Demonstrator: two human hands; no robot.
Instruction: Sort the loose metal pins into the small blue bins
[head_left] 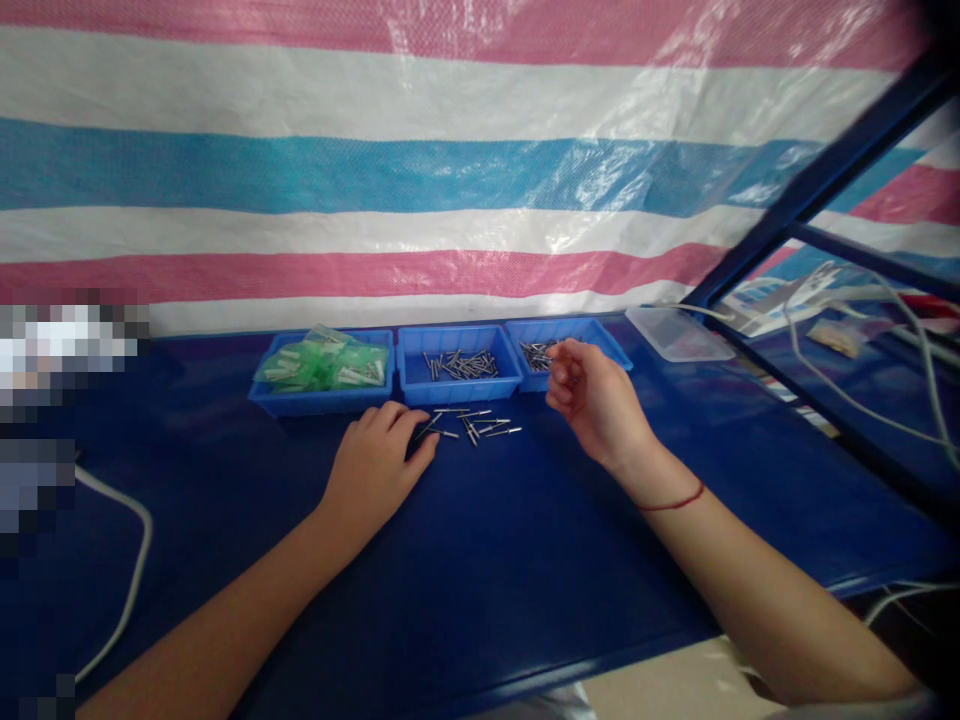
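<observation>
Several pop rivets lie loose on the blue table, in front of the middle blue bin. At the left end of this pile rests my left hand, palm down, with thumb and fingers apart around a few rivets. My right hand is raised in front of the right blue bin, its fingers curled together; whatever they hold, if anything, cannot be made out. More rivets fill part of the middle bin. Similar metal pieces show in the right bin, partly hidden behind my right hand.
The left blue bin holds green plastic packets with pale pieces. A clear plastic lid lies at the right. White cables run along both sides. A dark metal frame slants at right, before a striped sheet.
</observation>
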